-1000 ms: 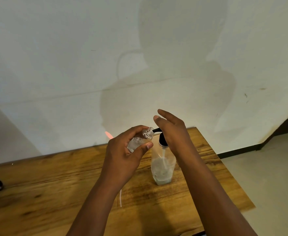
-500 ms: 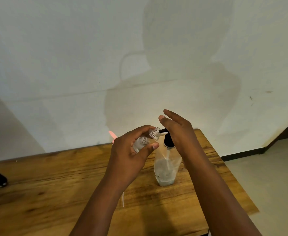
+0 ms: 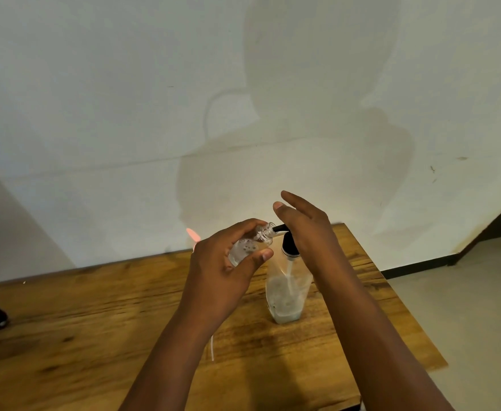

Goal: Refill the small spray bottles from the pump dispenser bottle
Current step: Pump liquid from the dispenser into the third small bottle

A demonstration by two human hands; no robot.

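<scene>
Clear spray bottle [image 3: 250,244] — one, gripped by left hand [image 3: 224,268]; right hand [image 3: 305,226] flat on one pump [image 3: 286,241].

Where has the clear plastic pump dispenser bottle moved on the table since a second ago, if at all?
No. The clear plastic pump dispenser bottle stands in the same spot, judged against the wooden table's far right corner.

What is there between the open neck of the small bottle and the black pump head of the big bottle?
In the head view, only the pump's black nozzle spans that stretch, its tip at the small bottle's neck, which the left hand holds tilted.
</scene>
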